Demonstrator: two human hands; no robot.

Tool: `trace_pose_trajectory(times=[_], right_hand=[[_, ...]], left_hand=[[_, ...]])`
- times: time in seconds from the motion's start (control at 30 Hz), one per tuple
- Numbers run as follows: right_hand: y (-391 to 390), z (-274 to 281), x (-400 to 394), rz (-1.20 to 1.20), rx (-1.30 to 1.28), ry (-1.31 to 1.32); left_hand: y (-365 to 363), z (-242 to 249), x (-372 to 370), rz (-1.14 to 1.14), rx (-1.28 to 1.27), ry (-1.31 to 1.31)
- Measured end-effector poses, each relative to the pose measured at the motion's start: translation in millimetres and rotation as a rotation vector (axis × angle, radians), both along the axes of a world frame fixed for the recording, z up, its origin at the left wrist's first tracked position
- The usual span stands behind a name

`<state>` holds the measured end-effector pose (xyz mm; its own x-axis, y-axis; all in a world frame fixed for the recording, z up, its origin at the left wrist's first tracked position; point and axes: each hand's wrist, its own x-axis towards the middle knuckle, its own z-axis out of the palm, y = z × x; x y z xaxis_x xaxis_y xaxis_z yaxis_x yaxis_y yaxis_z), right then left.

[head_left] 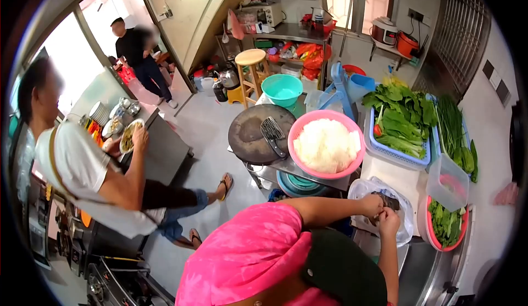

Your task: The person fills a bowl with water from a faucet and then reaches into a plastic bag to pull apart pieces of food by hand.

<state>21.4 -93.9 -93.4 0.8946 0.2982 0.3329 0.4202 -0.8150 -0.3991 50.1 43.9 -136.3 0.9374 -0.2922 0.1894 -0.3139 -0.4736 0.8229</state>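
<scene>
Over a white plastic bag (pixel 408 218), my left hand (pixel 372 205) and my right hand (pixel 389 221) are close together, fingers bent around a small dark item (pixel 391 202). Both hands grip it; what it is cannot be made out. Some dark contents lie below, partly hidden by my hands. Just left of the bag, a pink basin (pixel 356 163) holds a white, shredded-looking heap (pixel 326 145). A clear plastic container (pixel 448 182) stands to the right of my hands, beside a red-rimmed basin (pixel 466 230) of cut greens.
Blue baskets (pixel 402 156) hold leafy greens at the back right. A round board (pixel 247 135) carries a cleaver-like tool (pixel 272 136). Beyond are a turquoise basin (pixel 281 89) and wooden stool (pixel 250 58). A person (pixel 82 163) holds a plate at left; another person (pixel 140 58) stands behind.
</scene>
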Motion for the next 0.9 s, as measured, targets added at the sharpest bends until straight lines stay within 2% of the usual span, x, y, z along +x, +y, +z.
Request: trace_pose_trajectory(times=[0.1,0.2,0.27,0.33,0.37,0.4,0.43,0.47,0.5,0.53,0.6,0.63,0.7,0.8,0.9], right_hand=[[-2.2,-13.2,4.1,0.041,0.324,0.179],[7.6,12.8,-5.9,0.057,0.361,0.284],[1.5,6.3,-0.8,0.038,0.288,0.285],[-3.6,0.4,3.1,0.027,0.305,0.225],[-9.3,-2.9,6.8,0.027,0.353,0.287],[-11.2,-2.3,7.7,0.074,0.379,0.255],[-11.9,-3.3,8.7,0.061,0.396,0.264],[-20.0,-27.0,18.6,0.053,0.518,0.336],[-20.4,-29.4,19.0,0.038,0.590,0.407],[-16.1,-19.0,15.8,-0.007,0.600,0.459],[-4.6,5.2,5.8,-0.075,0.715,0.555],[-6.4,1.2,7.8,-0.073,0.705,0.580],[-5.5,-0.9,7.7,-0.068,0.775,0.627],[-3.5,0.2,5.3,-0.008,0.671,0.502],[-1.4,4.5,3.8,0.047,0.617,0.461]], left_hand=[[6.4,23.5,-7.3,0.003,0.073,0.060],[9.7,34.5,-8.4,0.046,0.034,0.201],[11.4,35.0,-5.4,0.007,0.051,0.211],[10.9,21.4,-1.3,-0.092,-0.091,0.235],[10.6,17.4,0.3,-0.113,-0.098,0.188],[16.6,30.2,-1.7,-0.264,0.051,0.024],[14.7,26.6,-2.5,-0.162,-0.093,0.189],[13.9,25.1,-1.8,-0.199,-0.057,0.088],[15.6,50.1,-12.0,-0.172,-0.148,0.360],[12.9,23.7,-8.9,-0.179,-0.379,0.355],[22.4,47.9,-16.5,-0.157,-0.051,0.000],[25.1,67.3,-23.6,-0.143,0.092,-0.010],[23.2,55.1,-22.3,-0.084,0.150,-0.247],[23.2,65.2,-24.1,-0.120,0.250,-0.405],[22.0,60.3,-21.3,-0.114,0.372,-0.391]])
